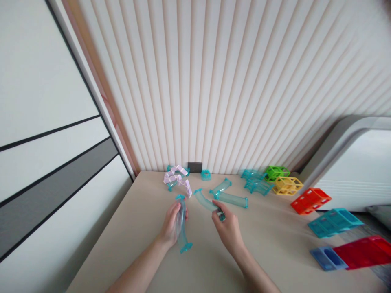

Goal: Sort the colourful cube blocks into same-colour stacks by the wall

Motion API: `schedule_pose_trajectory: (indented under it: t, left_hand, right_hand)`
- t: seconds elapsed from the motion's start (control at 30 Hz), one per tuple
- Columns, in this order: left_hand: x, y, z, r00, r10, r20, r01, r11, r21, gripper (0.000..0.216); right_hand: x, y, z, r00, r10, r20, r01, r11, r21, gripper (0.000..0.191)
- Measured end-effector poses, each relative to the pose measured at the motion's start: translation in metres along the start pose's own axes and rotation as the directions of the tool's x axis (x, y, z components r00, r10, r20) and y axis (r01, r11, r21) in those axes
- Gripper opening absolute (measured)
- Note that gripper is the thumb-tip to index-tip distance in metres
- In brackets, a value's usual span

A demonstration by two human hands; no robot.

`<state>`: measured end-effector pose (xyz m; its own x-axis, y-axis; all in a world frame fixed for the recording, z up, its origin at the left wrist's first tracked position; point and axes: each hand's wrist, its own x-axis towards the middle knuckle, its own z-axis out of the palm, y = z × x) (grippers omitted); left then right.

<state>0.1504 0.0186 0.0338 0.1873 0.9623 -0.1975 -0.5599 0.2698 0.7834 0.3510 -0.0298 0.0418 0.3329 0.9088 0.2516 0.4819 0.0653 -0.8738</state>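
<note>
A: What lies around me, biggest first?

B: The ribbed wall fills the far side; the beige table runs up to it; a white unit stands at the far right. Down the right side lie a red block, a teal block, an orange block, a yellow block and a green block, each farther than the last.

A: And my hands?

B: Your left hand is clenched round a curved tube at the table's near middle; both its ends stick out of your fist. Your right hand, just right of it, pinches the near end of a 2nd tube between thumb and fingertips; that tube slants away to the far left; the 2 tubes stay apart.

A: Anything smaller?

B: A straight tube lies just beyond your right hand; pink pieces and a small teal cube sit near the wall.
</note>
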Motion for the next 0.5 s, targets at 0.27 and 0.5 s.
schedule_pose_trajectory:
  t: [0.27,0.5]
  left_hand:
    - [0.001,0.000,-0.004,0.987,-0.097,0.126,0.111,0.988,-0.104,0.041]
    - [-0.001,0.005,0.003,0.995,-0.063,0.081,0.077,0.981,-0.177,0.049]
  right_hand:
    - [-0.003,-0.011,0.008,0.901,0.356,0.249,-0.418,0.554,0.720,0.046]
    - [-0.008,-0.012,0.016,0.870,0.358,0.338,-0.468,0.389,0.793,0.041]
